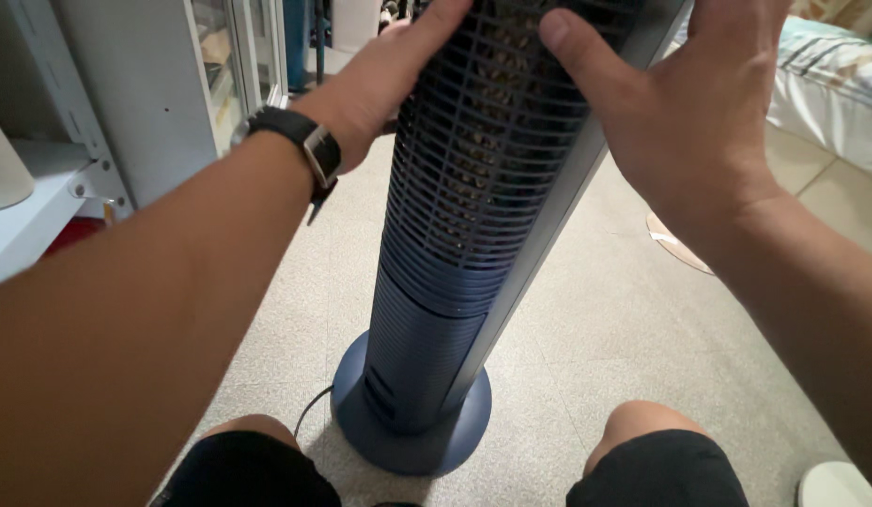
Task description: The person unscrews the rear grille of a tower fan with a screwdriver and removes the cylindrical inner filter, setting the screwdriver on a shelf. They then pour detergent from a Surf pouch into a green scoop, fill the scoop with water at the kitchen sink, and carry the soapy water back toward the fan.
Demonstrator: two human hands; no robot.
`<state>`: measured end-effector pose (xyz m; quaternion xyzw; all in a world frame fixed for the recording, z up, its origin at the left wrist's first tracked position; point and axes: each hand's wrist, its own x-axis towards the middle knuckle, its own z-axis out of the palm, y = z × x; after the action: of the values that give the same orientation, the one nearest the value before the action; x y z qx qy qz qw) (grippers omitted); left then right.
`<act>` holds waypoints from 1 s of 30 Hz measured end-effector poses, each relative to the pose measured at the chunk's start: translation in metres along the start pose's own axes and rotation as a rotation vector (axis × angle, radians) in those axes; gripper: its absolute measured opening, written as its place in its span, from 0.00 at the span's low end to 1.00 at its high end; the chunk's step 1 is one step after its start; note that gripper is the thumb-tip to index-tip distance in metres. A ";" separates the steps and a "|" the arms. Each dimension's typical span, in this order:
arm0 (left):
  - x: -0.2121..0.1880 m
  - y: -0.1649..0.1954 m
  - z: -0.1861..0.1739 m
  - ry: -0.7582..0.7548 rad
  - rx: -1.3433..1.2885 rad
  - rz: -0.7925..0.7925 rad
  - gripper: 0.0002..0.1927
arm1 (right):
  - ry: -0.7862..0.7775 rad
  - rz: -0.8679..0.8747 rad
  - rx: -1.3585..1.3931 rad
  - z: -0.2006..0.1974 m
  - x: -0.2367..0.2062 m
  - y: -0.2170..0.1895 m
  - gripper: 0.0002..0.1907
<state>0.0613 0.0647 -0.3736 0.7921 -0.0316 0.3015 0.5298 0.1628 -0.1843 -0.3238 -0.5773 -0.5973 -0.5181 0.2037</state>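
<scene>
Open floor right of fan; left, perhaps tight beside cabinet.

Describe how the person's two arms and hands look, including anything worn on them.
Both forearms are bare, with no sleeves or gloves. The left hand has a black wristband with a rectangular silver buckle at its wrist. The right hand wears nothing: no ring shows.

navy slatted tower fan, black wristwatch

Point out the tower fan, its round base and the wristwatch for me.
tower fan point(473, 188), head view, on the dark blue grille.
round base point(455, 441), head view, on its front rim at the floor.
wristwatch point(309, 141), head view, on the black strap at the left wrist.
</scene>
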 end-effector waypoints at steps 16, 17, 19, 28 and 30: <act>-0.006 -0.001 0.009 0.106 -0.016 -0.026 0.69 | -0.053 0.077 0.188 0.002 -0.003 0.003 0.27; -0.007 -0.001 0.009 0.114 -0.006 -0.008 0.68 | -0.053 0.096 0.229 0.002 -0.003 0.003 0.26; -0.008 0.002 0.007 0.129 -0.006 0.003 0.67 | -0.031 0.072 0.155 0.002 -0.003 0.000 0.26; -0.031 0.001 0.013 0.360 0.011 0.045 0.53 | 0.046 0.092 0.280 0.021 -0.024 -0.035 0.25; -0.042 -0.002 0.016 0.383 -0.030 0.059 0.49 | 0.046 0.123 0.352 0.026 -0.028 -0.037 0.25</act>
<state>0.0345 0.0407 -0.4006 0.7110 0.0421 0.4618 0.5286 0.1455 -0.1682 -0.3716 -0.5563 -0.6376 -0.4052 0.3461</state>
